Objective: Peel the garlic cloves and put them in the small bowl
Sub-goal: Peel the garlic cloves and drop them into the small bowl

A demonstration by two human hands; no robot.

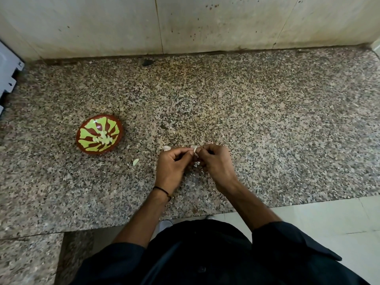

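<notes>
Head view: my left hand (171, 163) and right hand (216, 161) meet fingertip to fingertip, both pinching one garlic clove (195, 151), its skin fraying. The small bowl (96, 151) stands on the counter (267, 120) at roughly nine o'clock from the clove, well apart. My left hand is nearer, so I'd drop it in with that one.

I was looking into a kitchen, likely a home one: a speckled granite table (267, 120) ran against a stained, spattered stone wall (205, 23), pale tiles covered the floor (329, 223), and a painted small bowl (88, 128) held peeled garlic cloves (102, 138).
</notes>
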